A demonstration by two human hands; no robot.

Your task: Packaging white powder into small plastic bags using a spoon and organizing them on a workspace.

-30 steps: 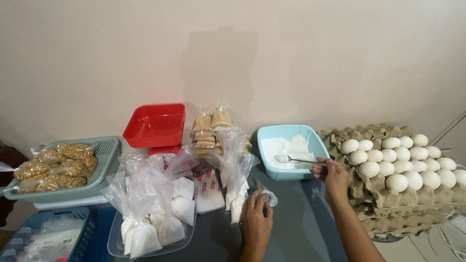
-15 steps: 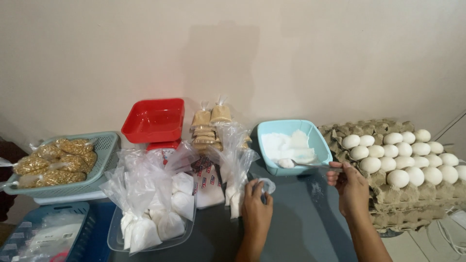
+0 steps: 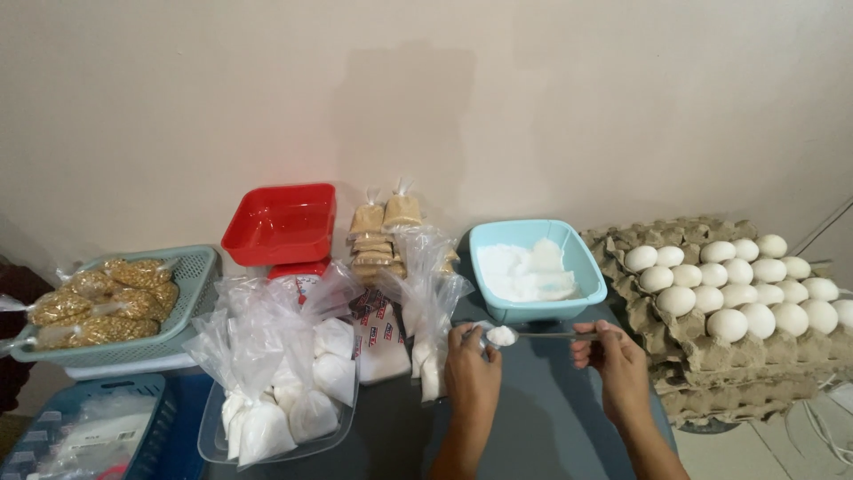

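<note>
Holding a heaped spoon [image 3: 524,335] — near a blue tub [image 3: 582,267] of white powder.

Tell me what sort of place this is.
Probably a small home or shop packing table: stacked egg trays, a blue tub of white powder, and many small filled plastic bags, with the right hand holding a loaded spoon.

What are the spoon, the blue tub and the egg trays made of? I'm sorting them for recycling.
Spoon: likely metal, with a thin grey handle that glints slightly.
Blue tub: likely plastic, with smooth, evenly coloured moulded walls and rounded corners.
Egg trays: probably moulded paper pulp, matte grey-brown, rough and ragged at the edges.
</note>
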